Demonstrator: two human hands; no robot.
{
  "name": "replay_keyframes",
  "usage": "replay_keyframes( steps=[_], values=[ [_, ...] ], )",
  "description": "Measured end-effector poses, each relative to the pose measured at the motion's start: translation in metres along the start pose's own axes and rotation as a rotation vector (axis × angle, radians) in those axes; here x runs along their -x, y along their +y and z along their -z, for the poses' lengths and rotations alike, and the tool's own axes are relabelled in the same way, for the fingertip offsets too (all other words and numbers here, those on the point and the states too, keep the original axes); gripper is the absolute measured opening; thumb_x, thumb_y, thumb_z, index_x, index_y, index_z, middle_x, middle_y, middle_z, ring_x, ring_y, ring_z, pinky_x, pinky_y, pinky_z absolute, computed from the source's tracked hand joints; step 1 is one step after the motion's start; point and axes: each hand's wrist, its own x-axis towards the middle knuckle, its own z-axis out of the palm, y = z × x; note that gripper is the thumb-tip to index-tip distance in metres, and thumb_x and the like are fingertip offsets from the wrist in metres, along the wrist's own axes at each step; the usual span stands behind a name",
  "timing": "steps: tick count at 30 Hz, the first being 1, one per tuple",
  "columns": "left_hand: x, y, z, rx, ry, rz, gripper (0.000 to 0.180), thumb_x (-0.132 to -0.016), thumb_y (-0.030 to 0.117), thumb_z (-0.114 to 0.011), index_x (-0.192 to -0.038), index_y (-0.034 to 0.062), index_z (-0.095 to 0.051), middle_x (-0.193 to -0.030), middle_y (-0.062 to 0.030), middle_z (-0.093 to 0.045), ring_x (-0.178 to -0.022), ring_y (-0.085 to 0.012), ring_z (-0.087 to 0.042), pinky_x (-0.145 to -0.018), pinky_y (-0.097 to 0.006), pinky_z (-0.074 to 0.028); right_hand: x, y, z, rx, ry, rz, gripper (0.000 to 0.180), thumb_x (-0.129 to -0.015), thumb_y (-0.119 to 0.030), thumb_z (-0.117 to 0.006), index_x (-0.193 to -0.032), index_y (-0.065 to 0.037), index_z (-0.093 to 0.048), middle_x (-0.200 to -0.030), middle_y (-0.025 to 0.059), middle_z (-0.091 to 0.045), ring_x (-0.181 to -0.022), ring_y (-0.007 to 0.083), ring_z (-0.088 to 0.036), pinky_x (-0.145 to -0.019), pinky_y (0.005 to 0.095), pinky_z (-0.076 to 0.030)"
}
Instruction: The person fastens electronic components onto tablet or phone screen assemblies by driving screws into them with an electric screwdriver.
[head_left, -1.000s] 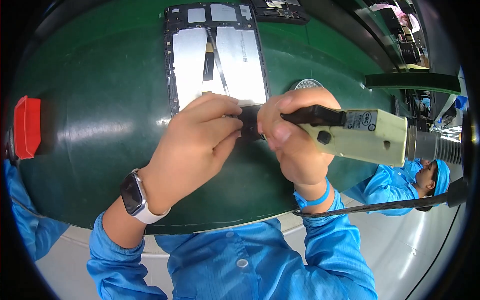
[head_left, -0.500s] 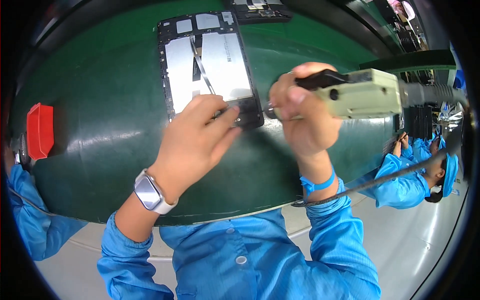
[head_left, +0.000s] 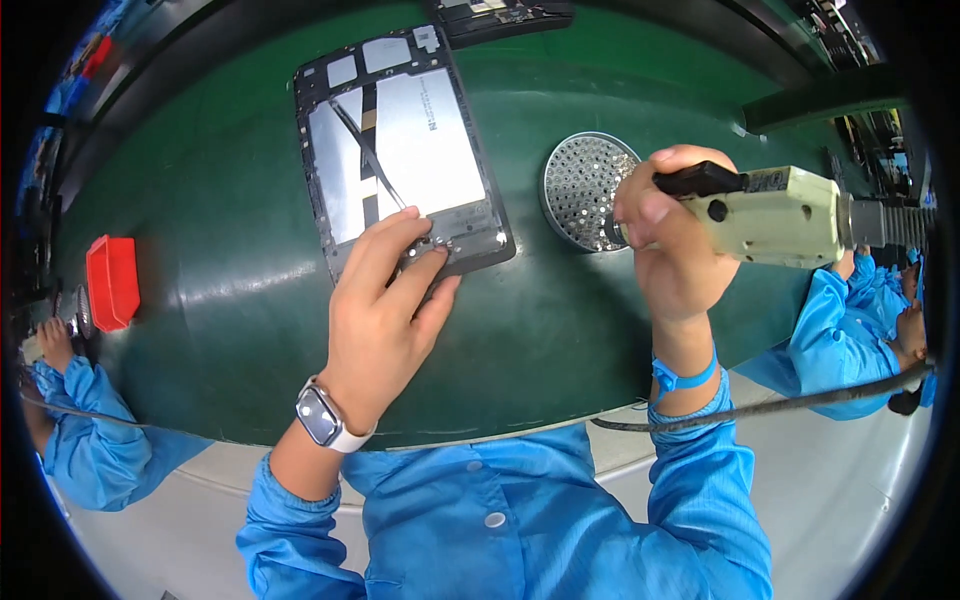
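An opened tablet point(head_left: 395, 150), with a black frame and silver inner plate, lies on the green table. My left hand point(head_left: 385, 290) rests over its near edge, fingers bent and closed on slim metal tweezers point(head_left: 362, 150) that reach across the silver plate. Small bright bits show by the fingertips, too small to name. My right hand point(head_left: 675, 225) grips a cream electric screwdriver point(head_left: 770, 215) with a black lever. The tool's nose is at the right side of a round tray point(head_left: 585, 185), whose perforated plate is dotted with screws. My fingers hide the bit's tip.
A red bin point(head_left: 114, 283) stands at the left of the green table point(head_left: 230, 340). Another dark device point(head_left: 505, 20) lies at the far edge. A black cable point(head_left: 760, 408) runs by my right forearm. Blue-sleeved people work at left point(head_left: 90, 430) and right point(head_left: 840, 320).
My right hand has carried the screwdriver rightward, from beside the tablet to the tray, now in plain view. The tweezers have tilted leftward across the tablet. The view has also shifted.
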Motion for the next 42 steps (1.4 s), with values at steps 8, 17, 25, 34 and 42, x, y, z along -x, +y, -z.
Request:
replay_keyframes(
  steps=[8,17,25,34,42],
  values=[
    [0.0,0.03,-0.008,-0.234,0.033,0.033,0.027,-0.071,-0.001,-0.075,-0.096,-0.0054,-0.067,-0.115,-0.0175,-0.061,-0.115,-0.0388,-0.057,-0.092,-0.045,-0.051,0.001,-0.002,-0.001,0.32,-0.114,0.17,0.031,-0.077,0.01,-0.051,-0.108,0.003,-0.054,-0.069,0.008,-0.052,-0.057,0.0131,-0.046,-0.053,0.0267,-0.042],
    [0.013,0.0,0.003,-0.273,0.093,0.037,0.041,-0.069,0.008,-0.083,-0.104,-0.0022,-0.063,-0.117,-0.0174,-0.06,-0.114,-0.0387,-0.057,-0.094,-0.045,-0.05,0.0,0.0,0.005,0.334,-0.094,0.185,0.028,-0.079,0.007,-0.055,-0.107,0.003,-0.056,-0.07,0.0074,-0.053,-0.06,0.0126,-0.048,-0.055,0.0262,-0.042],
    [-0.003,-0.106,0.081,-0.776,0.232,0.011,0.027,-0.082,0.009,-0.075,-0.108,0.0021,-0.071,-0.101,-0.0122,-0.061,-0.094,-0.0305,-0.058,-0.082,-0.039,-0.048,-0.011,-0.006,0.005,0.081,0.075,0.045,0.022,-0.076,0.006,-0.069,-0.097,0.001,-0.065,-0.089,0.0055,-0.065,-0.067,0.0104,-0.058,-0.061,0.0247,-0.048],
    [-0.069,-0.241,0.08,-0.62,0.392,0.185,0.036,-0.094,0.025,-0.063,-0.12,0.0009,-0.066,-0.117,-0.0179,-0.061,-0.105,-0.0352,-0.062,-0.092,-0.04,-0.049,-0.039,0.011,-0.014,0.053,0.098,-0.001,0.023,-0.079,0.001,-0.062,-0.102,0.005,-0.06,-0.063,0.0062,-0.053,-0.051,0.0143,-0.049,-0.055,0.0324,-0.044],
    [-0.075,-0.226,0.073,-0.63,0.444,0.186,0.04,-0.093,0.027,-0.064,-0.123,0.0004,-0.063,-0.13,-0.0184,-0.059,-0.118,-0.036,-0.058,-0.101,-0.04,-0.045,-0.041,0.027,-0.014,0.093,0.117,-0.035,0.024,-0.076,0.001,-0.065,-0.099,0.004,-0.061,-0.065,0.0068,-0.056,-0.051,0.0133,-0.051,-0.054,0.0311,-0.046]
  ],
)
